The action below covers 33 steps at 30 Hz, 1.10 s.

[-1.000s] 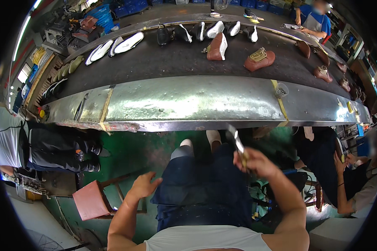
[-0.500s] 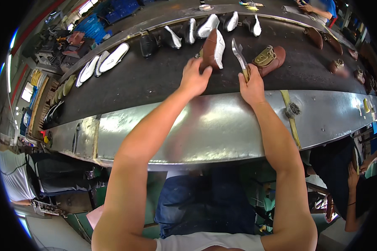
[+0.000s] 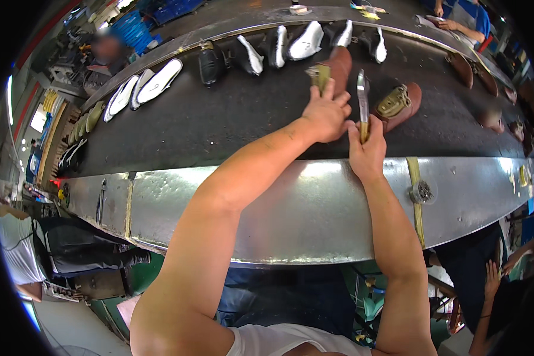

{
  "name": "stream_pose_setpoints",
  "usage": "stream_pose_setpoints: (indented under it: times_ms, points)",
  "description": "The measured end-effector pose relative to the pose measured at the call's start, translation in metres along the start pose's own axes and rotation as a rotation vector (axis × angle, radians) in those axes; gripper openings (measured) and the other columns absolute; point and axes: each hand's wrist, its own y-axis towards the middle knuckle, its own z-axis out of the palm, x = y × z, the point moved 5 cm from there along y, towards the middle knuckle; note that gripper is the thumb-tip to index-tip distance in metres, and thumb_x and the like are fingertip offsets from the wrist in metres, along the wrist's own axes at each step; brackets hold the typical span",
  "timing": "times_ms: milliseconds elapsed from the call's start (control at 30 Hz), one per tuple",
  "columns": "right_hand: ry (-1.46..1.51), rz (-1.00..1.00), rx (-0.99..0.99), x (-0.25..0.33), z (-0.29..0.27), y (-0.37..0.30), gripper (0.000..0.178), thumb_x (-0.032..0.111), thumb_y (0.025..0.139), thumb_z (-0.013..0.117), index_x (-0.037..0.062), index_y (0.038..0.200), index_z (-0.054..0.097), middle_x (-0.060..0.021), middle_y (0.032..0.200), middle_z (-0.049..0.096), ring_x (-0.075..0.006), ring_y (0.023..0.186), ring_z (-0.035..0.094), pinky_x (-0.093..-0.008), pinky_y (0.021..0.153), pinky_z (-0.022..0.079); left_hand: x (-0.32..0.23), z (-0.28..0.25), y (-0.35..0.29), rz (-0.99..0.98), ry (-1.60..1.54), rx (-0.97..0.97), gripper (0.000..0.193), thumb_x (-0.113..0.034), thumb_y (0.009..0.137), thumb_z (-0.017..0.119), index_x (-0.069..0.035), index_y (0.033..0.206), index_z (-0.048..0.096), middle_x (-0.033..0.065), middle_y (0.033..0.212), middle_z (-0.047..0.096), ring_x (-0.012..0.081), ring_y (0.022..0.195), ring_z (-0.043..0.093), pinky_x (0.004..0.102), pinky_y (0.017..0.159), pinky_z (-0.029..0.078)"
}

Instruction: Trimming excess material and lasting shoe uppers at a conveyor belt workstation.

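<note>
Beyond the metal ledge, a brown shoe is touched by the left hand, fingers partly spread; any grip cannot be told. A tool is clasped in the right hand; by a careless swing, the second shoe, just right, might be scuffed.

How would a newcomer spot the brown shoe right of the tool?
Find the shiny metal ledge, then the dark surface beyond it. There, the right hand holds a silver-headed tool, with the brown shoe just to its right. Its olive top shows clearly; the left hand partly covers the brown shoe left of the tool, not this one.
</note>
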Motion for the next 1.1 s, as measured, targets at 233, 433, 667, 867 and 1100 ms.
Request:
stream_pose_setpoints:
  times_ms: [233, 433, 667, 867, 1100]
  points:
    - [0.024, -0.013, -0.006, 0.004, 0.005, -0.003, 0.042, 0.017, 0.092, 0.067, -0.0031, 0.125, 0.051, -0.0179, 0.104, 0.065, -0.0294, 0.093, 0.066, -0.0398, 0.083, 0.051, -0.007, 0.004, -0.017, 0.483, -0.272, -0.306, 0.033, -0.015, 0.081, 0.067, -0.008, 0.113, 0.068, 0.0077, 0.135, 0.055, 0.0266, 0.140, 0.038, 0.0547, 0.117, 0.028]
    - [-0.021, 0.066, 0.005, 0.001, -0.002, -0.002, 0.043, 0.016, 0.090, 0.070, -0.0004, 0.125, 0.051, -0.0184, 0.103, 0.065, -0.0309, 0.092, 0.065, -0.0411, 0.084, 0.051, 0.111, -0.012, -0.048, 0.077, -0.316, -0.700, 0.020, -0.005, 0.077, 0.063, -0.002, 0.097, 0.065, 0.0159, 0.114, 0.065, 0.0374, 0.111, 0.058, 0.0473, 0.098, 0.046]
    - [-0.016, 0.002, 0.077, 0.003, 0.009, -0.004, 0.046, 0.013, 0.088, 0.070, -0.0025, 0.126, 0.048, -0.0222, 0.104, 0.063, -0.0389, 0.092, 0.064, -0.0431, 0.082, 0.050, 0.321, 0.050, -0.097, -1.012, 0.066, -0.378, 0.064, -0.029, 0.086, 0.068, -0.015, 0.145, 0.045, 0.0221, 0.156, 0.025, 0.0413, 0.143, 0.026, 0.0552, 0.113, 0.032]
    - [-0.049, 0.008, 0.101, 0.002, 0.010, -0.007, 0.046, 0.014, 0.088, 0.070, -0.0020, 0.126, 0.048, -0.0217, 0.102, 0.063, -0.0385, 0.090, 0.064, -0.0432, 0.082, 0.050, 0.381, 0.078, -0.100, -0.843, 0.288, -0.086, 0.058, -0.033, 0.100, 0.055, -0.027, 0.153, 0.032, 0.0280, 0.151, 0.035, 0.0444, 0.131, 0.048, 0.0483, 0.103, 0.047]
    - [-0.038, 0.009, 0.147, 0.017, 0.019, -0.001, 0.044, 0.016, 0.090, 0.068, -0.0026, 0.126, 0.049, -0.0232, 0.103, 0.063, -0.0395, 0.094, 0.063, -0.0442, 0.084, 0.049, 0.388, 0.065, -0.107, -0.691, -0.518, -0.349, 0.027, -0.021, 0.091, 0.056, -0.012, 0.112, 0.070, 0.0284, 0.120, 0.062, 0.0463, 0.115, 0.060, 0.0583, 0.117, 0.020]
